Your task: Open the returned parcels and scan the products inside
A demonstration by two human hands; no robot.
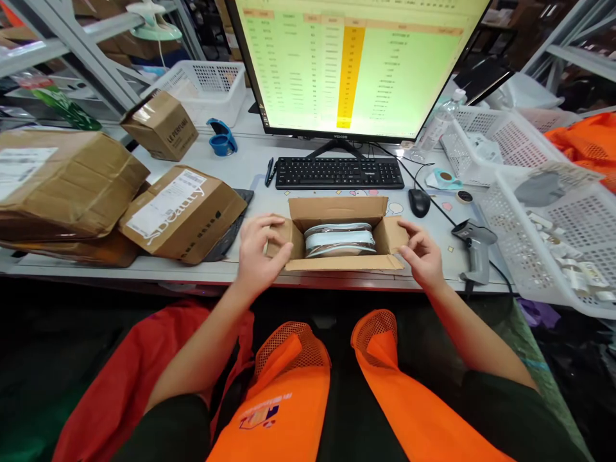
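Observation:
A small open cardboard box (337, 215) sits at the near edge of the desk, flaps spread, with a white and grey wrapped item (341, 239) inside. My left hand (257, 253) curls around the box's left flap. On the other side my right hand (423, 253) grips the right flap, fingers bent against the cardboard.
A keyboard (339, 172), mouse (419, 202) and large monitor (356, 64) stand behind the box. Taped parcels (183, 212) lie at left, with a blue tape dispenser (221, 138). A barcode scanner (476, 247) and white baskets (553, 244) are at right.

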